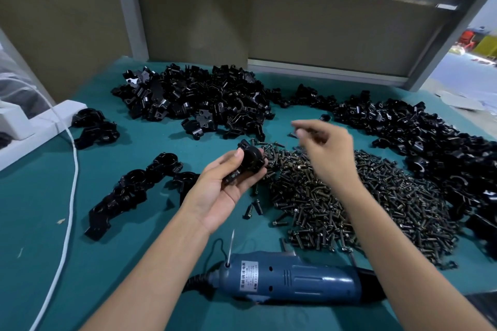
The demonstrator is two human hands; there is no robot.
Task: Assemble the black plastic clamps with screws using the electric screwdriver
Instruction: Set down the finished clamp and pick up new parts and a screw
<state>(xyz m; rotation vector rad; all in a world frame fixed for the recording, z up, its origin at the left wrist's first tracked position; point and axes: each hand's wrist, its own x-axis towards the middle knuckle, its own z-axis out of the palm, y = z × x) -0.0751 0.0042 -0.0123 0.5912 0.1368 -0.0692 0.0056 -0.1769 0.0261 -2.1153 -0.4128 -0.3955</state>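
- White cable: runs down the far left of the teal surface.
- Joined clamps: a row lying on the surface to the left of your left hand; probably finished pieces.
- Loose clamp parts: one heap at the back, and a second heap along the right side.
- Left hand: palm up, thumb and fingers curled round one black clamp, held above the surface at centre.
- Electric screwdriver: lies unheld nearest you, long axis left to right, cord end at left, bit end hidden under your right forearm. Your right hand is the nearer one to it.
- Screws: a broad heap just right of the held clamp, directly under your right hand.
- Right hand: hovers above the screws, just right of the clamp, fingers drawn toward the thumb. It is blurred, so you cannot tell whether it pinches a screw.
- Coming move, as judged: a screw travels leftward from the right hand into the clamp.
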